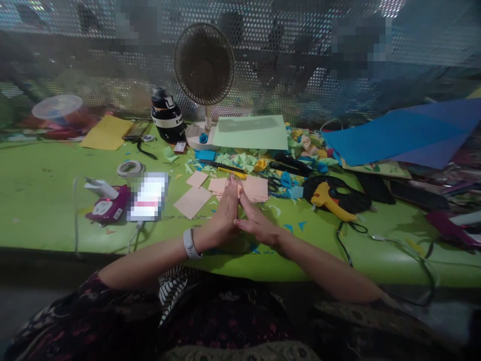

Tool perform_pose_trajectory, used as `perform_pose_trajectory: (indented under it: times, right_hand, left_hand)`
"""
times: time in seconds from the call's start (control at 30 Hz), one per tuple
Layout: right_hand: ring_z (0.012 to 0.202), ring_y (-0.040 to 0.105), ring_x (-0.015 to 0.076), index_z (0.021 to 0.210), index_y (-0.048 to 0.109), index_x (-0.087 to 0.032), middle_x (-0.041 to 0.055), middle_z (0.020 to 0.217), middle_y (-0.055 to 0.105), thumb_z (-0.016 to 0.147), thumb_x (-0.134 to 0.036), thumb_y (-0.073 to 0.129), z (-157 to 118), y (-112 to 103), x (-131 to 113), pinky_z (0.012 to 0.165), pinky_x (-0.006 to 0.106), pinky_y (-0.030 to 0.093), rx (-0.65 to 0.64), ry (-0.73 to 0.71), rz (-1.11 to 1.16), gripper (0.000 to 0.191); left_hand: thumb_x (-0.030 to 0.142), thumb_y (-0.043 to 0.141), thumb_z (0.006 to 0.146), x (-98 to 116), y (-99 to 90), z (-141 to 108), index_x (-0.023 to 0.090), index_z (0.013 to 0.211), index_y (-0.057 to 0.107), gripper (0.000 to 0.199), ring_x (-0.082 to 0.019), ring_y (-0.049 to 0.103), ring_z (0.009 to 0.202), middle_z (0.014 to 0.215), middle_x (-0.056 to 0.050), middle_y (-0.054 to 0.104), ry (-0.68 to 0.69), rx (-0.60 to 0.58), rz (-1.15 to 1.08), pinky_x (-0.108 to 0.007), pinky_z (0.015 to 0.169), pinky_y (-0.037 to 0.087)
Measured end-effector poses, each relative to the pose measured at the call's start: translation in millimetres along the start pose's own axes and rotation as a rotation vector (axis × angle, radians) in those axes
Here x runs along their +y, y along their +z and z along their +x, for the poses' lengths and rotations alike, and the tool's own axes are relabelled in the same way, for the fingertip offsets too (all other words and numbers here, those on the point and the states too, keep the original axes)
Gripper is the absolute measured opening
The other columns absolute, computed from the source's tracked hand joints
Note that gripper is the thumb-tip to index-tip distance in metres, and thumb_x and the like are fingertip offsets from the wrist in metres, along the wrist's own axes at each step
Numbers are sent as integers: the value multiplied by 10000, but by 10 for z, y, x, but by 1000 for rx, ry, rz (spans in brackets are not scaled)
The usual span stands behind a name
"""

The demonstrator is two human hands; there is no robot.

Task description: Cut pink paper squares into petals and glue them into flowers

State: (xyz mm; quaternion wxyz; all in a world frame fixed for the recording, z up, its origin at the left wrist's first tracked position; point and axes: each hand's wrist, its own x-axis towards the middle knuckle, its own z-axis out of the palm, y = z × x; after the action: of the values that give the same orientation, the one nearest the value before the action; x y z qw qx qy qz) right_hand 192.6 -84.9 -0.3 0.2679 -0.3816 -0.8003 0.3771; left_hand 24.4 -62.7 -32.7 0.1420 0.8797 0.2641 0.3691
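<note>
My left hand [224, 215], with a pale band on its wrist, and my right hand [259, 224] are pressed together, palm to palm, over the near middle of the table. Their fingers are straight and point away from me. Between the fingertips shows a bit of a peach paper piece [239, 191], mostly hidden by the hands. Just beyond them lie several peach paper squares [257, 188]. One larger peach square [193, 202] and a smaller one [197, 179] rest to the left. Behind the fingertips are a yellow cutter [235, 173] and black scissors [274, 183].
A lit phone [147, 196], tape roll [130, 169] and purple device [112, 208] lie left. Behind stand a fan [205, 65] and a black bottle [167, 118]. Paper scraps [246, 161], a yellow glue gun [330, 200] with its cord, and blue sheets [394, 133] are right.
</note>
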Motion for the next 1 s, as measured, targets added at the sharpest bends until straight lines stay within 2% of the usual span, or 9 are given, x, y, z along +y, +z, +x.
perform_pose_trajectory:
  times: [0.1, 0.2, 0.37, 0.47, 0.6, 0.67, 0.8, 0.9, 1.0]
  right_hand:
    - [1543, -49, 322, 1600, -48, -134, 158, 1677, -28, 867, -707, 483, 6, 50, 10, 1248, 543, 73, -18, 47, -18, 1071]
    - [1532, -107, 349, 1590, -95, -108, 182, 1667, -85, 787, -805, 508, 37, 111, 29, 1246, 567, 47, 1, 44, -76, 1222]
    - [1540, -67, 347, 1592, -112, -136, 149, 1676, -67, 765, -861, 448, 80, 168, 0, 1251, 562, 70, 34, 0, -120, 1234]
    - [1546, -17, 333, 1601, -87, -170, 117, 1683, -38, 740, -902, 401, 110, 184, -31, 1256, 531, 109, 35, -2, -58, 1230]
    - [1547, -17, 324, 1603, -76, -173, 107, 1684, -11, 703, -948, 339, 168, 172, -59, 1253, 533, 97, 47, 17, 50, 1257]
    - [1548, -36, 310, 1606, -62, -194, 89, 1686, 6, 733, -932, 319, 199, 151, -59, 1252, 537, 61, 90, 41, 110, 1205]
    - [1552, 39, 276, 1614, 13, -212, 68, 1680, 99, 859, -821, 289, 255, 109, -10, 1256, 520, 60, 221, 111, 256, 1009]
    - [1548, 82, 284, 1606, 157, -182, 78, 1662, 186, 891, -764, 319, 297, 90, 88, 1257, 520, 70, 326, 135, 286, 936]
    - [1540, 132, 294, 1558, 339, -199, 64, 1628, 294, 929, -673, 342, 334, 70, 209, 1251, 526, 112, 390, 140, 265, 787]
  left_hand:
    - [322, 513, 868, 21, 24, 2, 130, 1549, -204, 1007, -412, 33, 1525, 1650, -244, 32, -10, -11, -32, -665, 1207, 230]
    - [388, 519, 881, 24, 32, -6, 113, 1565, -128, 981, -414, 31, 1526, 1648, -249, 51, -44, -36, -83, -649, 1207, 246]
    - [414, 546, 855, 104, -39, 64, 186, 1583, -100, 999, -405, 29, 1531, 1662, -174, 102, -42, -32, -267, -640, 1230, 196]
    - [398, 566, 832, 173, -91, 142, 245, 1595, -38, 986, -383, 70, 1535, 1665, -112, 143, -68, -56, -389, -580, 1261, 182]
    - [435, 620, 805, 167, -121, 194, 162, 1594, -33, 1059, -430, 76, 1522, 1661, -170, 123, -124, -41, -534, -619, 1247, 140]
    - [406, 634, 830, 131, -134, 202, 182, 1594, -34, 1040, -406, 87, 1528, 1663, -173, 109, -184, -30, -631, -602, 1239, 163]
    - [226, 631, 845, 71, -178, 241, 326, 1580, -90, 1035, -299, 156, 1536, 1667, -91, 164, -404, 16, -963, -521, 1210, 263]
    - [147, 599, 821, 34, -191, 273, 375, 1573, -86, 1043, -235, 294, 1499, 1626, -46, 307, -520, 93, -1145, -468, 1199, 296]
    - [145, 558, 845, -15, -175, 278, 350, 1588, -9, 957, -204, 469, 1391, 1535, -48, 469, -607, 148, -1238, -452, 1192, 310]
